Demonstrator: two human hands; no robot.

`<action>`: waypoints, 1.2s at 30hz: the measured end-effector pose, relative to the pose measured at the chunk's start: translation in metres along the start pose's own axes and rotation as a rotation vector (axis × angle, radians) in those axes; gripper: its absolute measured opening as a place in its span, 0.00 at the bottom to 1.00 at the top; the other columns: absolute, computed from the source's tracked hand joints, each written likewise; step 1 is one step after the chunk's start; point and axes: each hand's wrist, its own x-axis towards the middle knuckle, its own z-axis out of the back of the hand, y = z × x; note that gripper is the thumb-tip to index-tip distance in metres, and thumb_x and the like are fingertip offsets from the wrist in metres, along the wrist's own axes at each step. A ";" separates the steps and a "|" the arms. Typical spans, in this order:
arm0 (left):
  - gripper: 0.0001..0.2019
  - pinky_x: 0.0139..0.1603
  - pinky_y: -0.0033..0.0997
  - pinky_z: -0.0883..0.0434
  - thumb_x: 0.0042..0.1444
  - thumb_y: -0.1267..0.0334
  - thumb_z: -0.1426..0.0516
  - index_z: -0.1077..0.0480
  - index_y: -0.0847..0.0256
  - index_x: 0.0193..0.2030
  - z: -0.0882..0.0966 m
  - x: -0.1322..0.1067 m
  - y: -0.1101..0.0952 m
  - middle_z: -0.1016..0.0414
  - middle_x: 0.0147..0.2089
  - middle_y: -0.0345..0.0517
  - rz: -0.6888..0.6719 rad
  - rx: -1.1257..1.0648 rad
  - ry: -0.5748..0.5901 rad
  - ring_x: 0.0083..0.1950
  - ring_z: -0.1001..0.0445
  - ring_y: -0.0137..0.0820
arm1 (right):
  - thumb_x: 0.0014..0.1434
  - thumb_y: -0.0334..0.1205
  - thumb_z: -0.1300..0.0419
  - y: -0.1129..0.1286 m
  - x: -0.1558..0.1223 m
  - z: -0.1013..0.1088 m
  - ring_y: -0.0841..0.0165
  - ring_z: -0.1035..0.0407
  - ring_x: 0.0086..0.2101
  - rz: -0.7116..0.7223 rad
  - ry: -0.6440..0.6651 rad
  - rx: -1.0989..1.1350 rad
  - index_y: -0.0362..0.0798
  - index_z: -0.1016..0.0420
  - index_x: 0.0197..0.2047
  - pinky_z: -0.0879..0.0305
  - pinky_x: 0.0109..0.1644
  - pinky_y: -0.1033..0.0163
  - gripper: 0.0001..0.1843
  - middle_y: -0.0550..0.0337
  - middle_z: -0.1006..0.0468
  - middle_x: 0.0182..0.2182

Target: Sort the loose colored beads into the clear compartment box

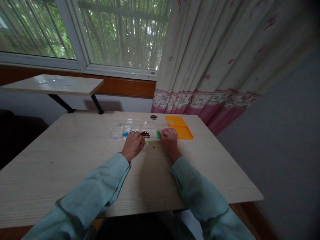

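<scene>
A clear plastic compartment tray (117, 130) lies toward the far side of the table. Its near compartments hold blue pieces (125, 133), dark red-brown pieces (145, 134) and green pieces (158, 134). My left hand (133, 145) rests at the tray's near edge with its fingers curled; what sits in its fingertips is too small to make out. Beside those fingertips, a few loose pale and green pieces (149, 142) lie on the table. My right hand (170, 140) bends over the green compartment, fingers pinched together at the green pieces; their grip is partly hidden.
An orange divided tray (185, 132) lies just right of my right hand. Behind the clear tray is a round cable hole (153, 117) in the table (82, 160). A raised shelf (87, 86) stands at the back left. A curtain (195, 66) hangs behind the table.
</scene>
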 end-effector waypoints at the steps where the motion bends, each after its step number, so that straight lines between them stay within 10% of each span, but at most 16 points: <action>1: 0.07 0.45 0.42 0.38 0.62 0.59 0.46 0.30 0.59 0.37 0.000 0.000 0.000 0.33 0.40 0.49 -0.006 -0.007 -0.002 0.46 0.37 0.40 | 0.63 0.41 0.43 0.000 0.000 0.000 0.64 0.35 0.40 0.003 0.004 -0.001 0.49 0.21 0.36 0.44 0.46 0.58 0.10 0.57 0.23 0.35; 19: 0.14 0.48 0.39 0.37 0.67 0.58 0.55 0.32 0.59 0.37 0.004 0.008 -0.003 0.32 0.38 0.48 0.042 -0.298 -0.161 0.43 0.36 0.36 | 0.62 0.45 0.43 0.047 -0.005 0.012 0.64 0.34 0.43 0.253 0.200 0.162 0.55 0.24 0.51 0.43 0.52 0.56 0.15 0.58 0.23 0.38; 36: 0.17 0.46 0.37 0.36 0.68 0.57 0.56 0.33 0.59 0.32 0.001 0.009 -0.001 0.32 0.34 0.46 0.036 -0.340 -0.157 0.41 0.35 0.34 | 0.64 0.43 0.44 0.045 -0.003 0.014 0.66 0.34 0.40 0.264 0.171 0.165 0.53 0.21 0.37 0.44 0.50 0.58 0.11 0.59 0.22 0.33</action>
